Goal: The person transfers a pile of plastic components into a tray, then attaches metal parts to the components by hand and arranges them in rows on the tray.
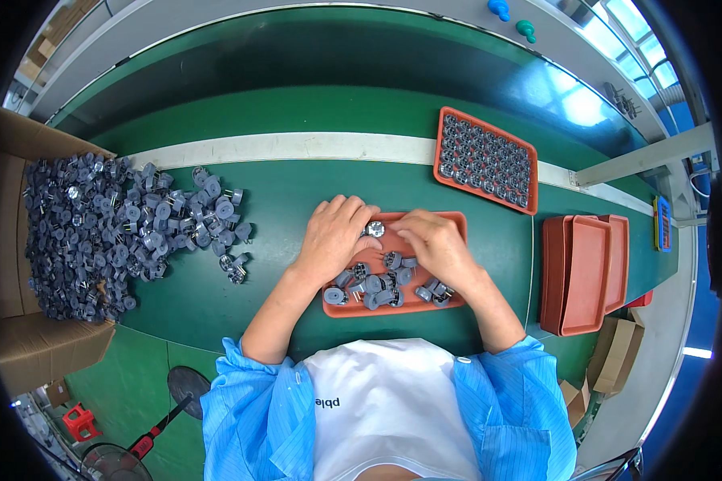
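My left hand (335,232) is closed on a small grey round component (375,229), whose silvery face is turned up between thumb and fingers. Close by on the right, my right hand (433,247) has its thumb and fingertips pinched together; whatever they hold is too small to see. Both hands are over the far part of a shallow orange-red tray (395,311). In its near half lies a loose heap of similar grey components (381,289), some showing metal pins, others a smooth round cap.
A big pile of grey components (96,232) spills from a cardboard box (48,345) at the left. Farther back, a second orange-red tray (486,196) holds components in neat rows. Stacked orange-red trays (586,276) stand at the right. A white strip (297,147) crosses the green table.
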`<action>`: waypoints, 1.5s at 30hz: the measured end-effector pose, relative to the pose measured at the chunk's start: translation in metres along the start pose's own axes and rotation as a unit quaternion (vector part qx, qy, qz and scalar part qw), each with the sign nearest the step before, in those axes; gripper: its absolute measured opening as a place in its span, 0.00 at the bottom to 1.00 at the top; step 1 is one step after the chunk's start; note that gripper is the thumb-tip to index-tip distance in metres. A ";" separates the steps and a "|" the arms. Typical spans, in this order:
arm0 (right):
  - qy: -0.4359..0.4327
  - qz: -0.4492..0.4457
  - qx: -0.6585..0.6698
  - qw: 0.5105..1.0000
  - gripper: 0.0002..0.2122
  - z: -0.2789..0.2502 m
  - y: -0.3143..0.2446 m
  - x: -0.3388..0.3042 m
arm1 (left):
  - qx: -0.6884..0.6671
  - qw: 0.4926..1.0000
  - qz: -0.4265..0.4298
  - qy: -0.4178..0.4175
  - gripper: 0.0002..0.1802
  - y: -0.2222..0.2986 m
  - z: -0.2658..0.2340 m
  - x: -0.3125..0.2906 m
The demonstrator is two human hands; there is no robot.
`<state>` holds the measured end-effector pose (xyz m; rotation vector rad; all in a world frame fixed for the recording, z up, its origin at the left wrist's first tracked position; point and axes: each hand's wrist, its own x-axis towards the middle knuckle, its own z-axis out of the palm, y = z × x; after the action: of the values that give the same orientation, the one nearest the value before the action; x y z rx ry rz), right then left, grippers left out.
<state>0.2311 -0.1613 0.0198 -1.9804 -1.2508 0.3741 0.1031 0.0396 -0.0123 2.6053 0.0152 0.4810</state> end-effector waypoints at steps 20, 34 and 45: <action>-0.096 -0.017 0.024 0.995 0.14 -0.023 0.001 -0.037 | 0.045 0.998 0.017 -0.042 0.32 0.004 -0.003 0.004; 0.032 0.003 -0.012 0.999 0.05 -0.021 0.020 -0.023 | 0.042 0.998 0.018 -0.040 0.33 0.004 -0.003 0.005; 0.076 -0.039 -0.078 0.993 0.06 -0.016 0.011 -0.023 | 0.040 0.999 0.017 -0.023 0.33 0.002 -0.001 0.002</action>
<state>0.2365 -0.1911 0.0196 -2.0414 -1.2895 0.0866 0.1046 0.0384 -0.0092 2.6979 -0.0253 0.4412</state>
